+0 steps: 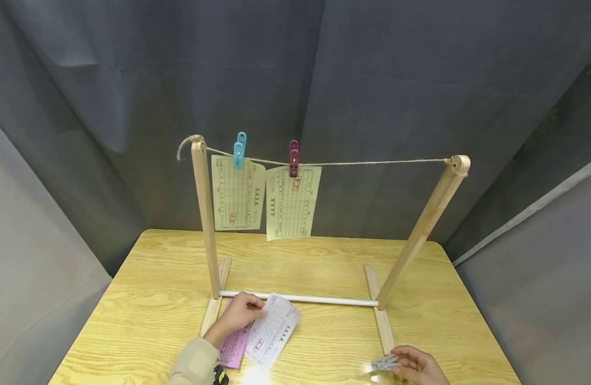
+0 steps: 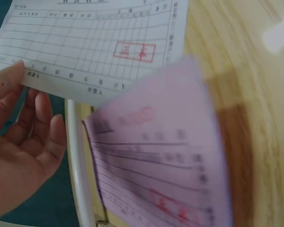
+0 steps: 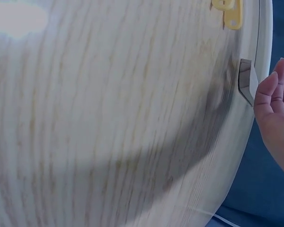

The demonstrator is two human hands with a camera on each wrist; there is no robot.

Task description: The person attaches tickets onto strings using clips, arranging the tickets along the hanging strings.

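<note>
My left hand (image 1: 240,313) pinches the edge of a white printed slip (image 1: 276,329) between thumb and fingers, above the table. In the left wrist view, the hand (image 2: 26,123) has its thumb on that slip (image 2: 85,42), which bears a red stamp. A pink slip (image 1: 234,345) lies beside and partly under the white one; it looks tilted and blurred in the left wrist view. My right hand (image 1: 415,366) holds a grey clothespin (image 1: 385,363) by its end, low on the right. In the right wrist view that hand (image 3: 277,104) shows at the edge; its clothespin is not discernible.
A wooden stand with a left post (image 1: 206,224), right post (image 1: 422,230) and white crossbar (image 1: 319,299) carries a string (image 1: 372,162). Two yellowish slips hang there from a blue clothespin (image 1: 238,152) and a maroon clothespin (image 1: 293,160). A yellow clip (image 3: 233,16) lies on the table (image 3: 109,94).
</note>
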